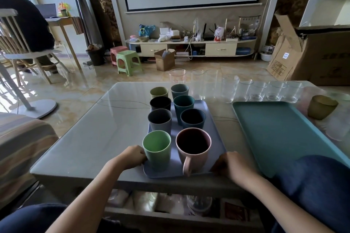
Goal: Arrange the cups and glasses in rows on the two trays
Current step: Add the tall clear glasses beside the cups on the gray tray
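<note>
A lavender tray lies at the table's near edge with several coloured cups in two rows on it. Nearest me stand a green cup and a pink mug with its handle toward me. My left hand grips the tray's near left corner. My right hand grips its near right corner. To the right lies a teal tray with nothing on it. A row of several clear glasses stands along the table's far edge. An amber glass stands right of the teal tray.
The glass-topped coffee table has a lower shelf holding a few items. A striped sofa arm is at left. My knee overlaps the teal tray's near corner. A seated person is far left, and cardboard boxes stand far right.
</note>
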